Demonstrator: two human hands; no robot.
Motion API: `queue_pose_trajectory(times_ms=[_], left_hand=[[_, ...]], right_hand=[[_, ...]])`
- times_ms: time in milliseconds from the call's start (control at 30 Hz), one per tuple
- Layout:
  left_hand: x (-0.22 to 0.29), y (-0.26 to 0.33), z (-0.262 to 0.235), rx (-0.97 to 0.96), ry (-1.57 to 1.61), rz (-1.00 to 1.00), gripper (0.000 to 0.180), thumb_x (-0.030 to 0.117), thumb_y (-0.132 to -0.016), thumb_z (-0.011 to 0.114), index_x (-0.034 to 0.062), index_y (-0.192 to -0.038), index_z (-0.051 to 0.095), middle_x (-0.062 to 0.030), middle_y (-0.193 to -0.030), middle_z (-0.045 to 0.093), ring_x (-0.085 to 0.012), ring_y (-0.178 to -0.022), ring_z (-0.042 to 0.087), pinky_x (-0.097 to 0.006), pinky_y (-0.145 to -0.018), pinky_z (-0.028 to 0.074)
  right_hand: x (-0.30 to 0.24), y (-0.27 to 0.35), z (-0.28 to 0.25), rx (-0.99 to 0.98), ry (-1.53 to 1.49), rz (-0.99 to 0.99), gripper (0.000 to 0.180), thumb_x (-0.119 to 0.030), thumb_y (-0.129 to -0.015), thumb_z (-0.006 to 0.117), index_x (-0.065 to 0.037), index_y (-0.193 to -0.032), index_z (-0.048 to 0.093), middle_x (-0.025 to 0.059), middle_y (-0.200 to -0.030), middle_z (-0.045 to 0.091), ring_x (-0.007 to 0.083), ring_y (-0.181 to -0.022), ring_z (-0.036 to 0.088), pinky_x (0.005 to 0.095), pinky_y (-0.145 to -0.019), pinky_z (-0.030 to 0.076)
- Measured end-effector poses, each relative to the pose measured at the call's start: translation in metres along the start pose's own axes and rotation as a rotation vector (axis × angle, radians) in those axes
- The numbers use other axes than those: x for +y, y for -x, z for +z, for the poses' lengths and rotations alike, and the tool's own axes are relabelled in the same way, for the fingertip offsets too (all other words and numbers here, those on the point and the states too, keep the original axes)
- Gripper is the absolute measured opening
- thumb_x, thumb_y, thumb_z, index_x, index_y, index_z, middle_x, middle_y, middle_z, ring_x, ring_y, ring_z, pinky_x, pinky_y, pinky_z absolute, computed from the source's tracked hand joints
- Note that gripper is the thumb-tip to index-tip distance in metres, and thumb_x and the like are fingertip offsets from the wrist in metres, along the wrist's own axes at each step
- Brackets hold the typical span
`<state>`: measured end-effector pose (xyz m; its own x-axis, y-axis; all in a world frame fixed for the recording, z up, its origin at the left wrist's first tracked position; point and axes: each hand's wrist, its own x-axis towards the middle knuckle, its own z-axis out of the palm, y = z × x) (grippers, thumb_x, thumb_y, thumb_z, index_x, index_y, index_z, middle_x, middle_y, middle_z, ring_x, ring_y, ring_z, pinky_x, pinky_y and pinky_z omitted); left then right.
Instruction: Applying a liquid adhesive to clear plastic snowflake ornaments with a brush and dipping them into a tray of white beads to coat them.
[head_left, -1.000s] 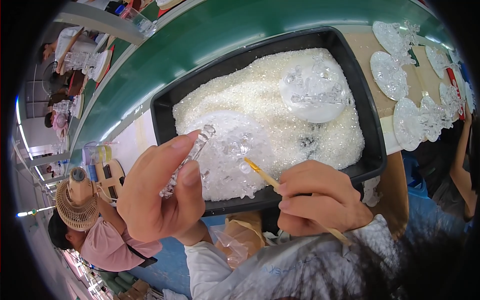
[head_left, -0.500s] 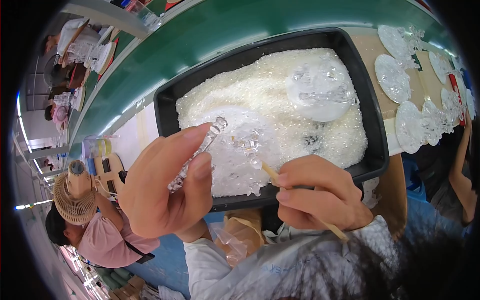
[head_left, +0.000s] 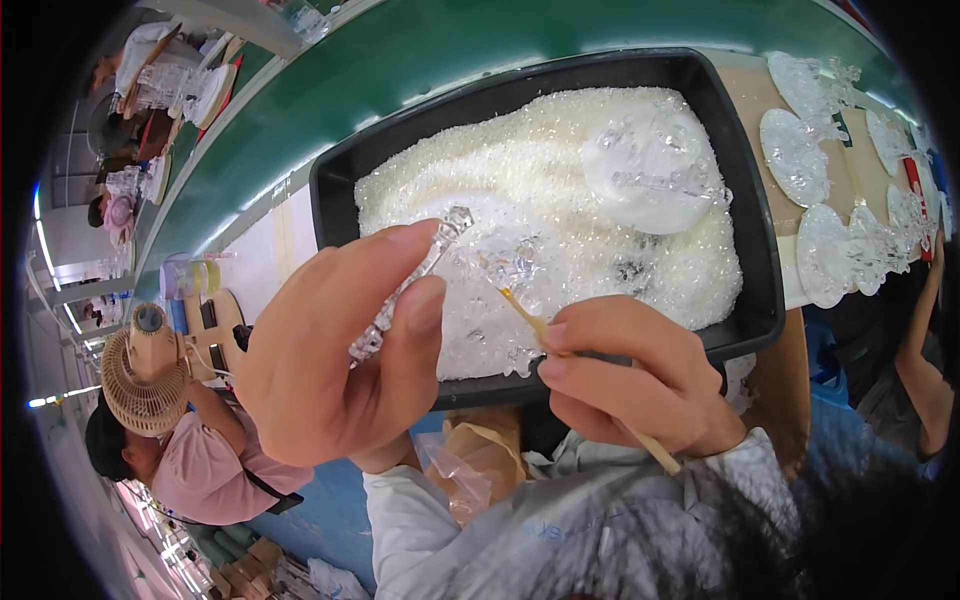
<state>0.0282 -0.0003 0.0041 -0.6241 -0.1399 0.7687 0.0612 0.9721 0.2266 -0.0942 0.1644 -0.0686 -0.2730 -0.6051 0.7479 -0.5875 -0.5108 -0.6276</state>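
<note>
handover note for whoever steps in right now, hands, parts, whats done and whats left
Left hand: pinches a clear faceted crystal rod between thumb and fingers, raised over the black tray.
Right hand: grips a thin wooden stick, tip pointing at the clear pieces in the tray.
Tray holds white crystal beads and a clear round plate.
Done: several finished clear plates lie to the right.
Left: the held rod is not yet set down.

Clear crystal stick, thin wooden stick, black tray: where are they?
clear crystal stick (head_left: 425, 262), head view, upper part above the fingers.
thin wooden stick (head_left: 521, 310), head view, front end.
black tray (head_left: 745, 215), head view, right wall.
</note>
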Motion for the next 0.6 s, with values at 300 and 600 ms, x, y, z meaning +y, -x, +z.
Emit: queue_pose_trajectory(times_ms=[300, 600], left_hand=[[0.010, 0.006, 0.002, 0.049, -0.071, -0.201, 0.020, 0.011, -0.092, 0.070, -0.0092, -0.095, 0.069, -0.0141, -0.084, 0.073, -0.0178, -0.079, 0.067, -0.026, -0.078, 0.053], [0.007, 0.005, 0.003, 0.033, -0.029, -0.201, 0.018, 0.006, -0.092, 0.070, -0.0107, -0.098, 0.068, -0.0155, -0.086, 0.072, -0.0179, -0.080, 0.068, -0.025, -0.078, 0.053]], right_hand=[[0.001, 0.003, 0.007, 0.089, -0.002, -0.060, 0.026, 0.000, -0.070, 0.075, 0.006, -0.094, 0.067, 0.0181, -0.089, 0.063, 0.0295, -0.071, 0.065, 0.0329, -0.060, 0.056], [0.002, 0.003, 0.011, 0.102, 0.001, -0.033, 0.027, 0.003, -0.067, 0.074, 0.005, -0.093, 0.069, 0.0183, -0.090, 0.064, 0.0295, -0.072, 0.066, 0.0331, -0.059, 0.055]])
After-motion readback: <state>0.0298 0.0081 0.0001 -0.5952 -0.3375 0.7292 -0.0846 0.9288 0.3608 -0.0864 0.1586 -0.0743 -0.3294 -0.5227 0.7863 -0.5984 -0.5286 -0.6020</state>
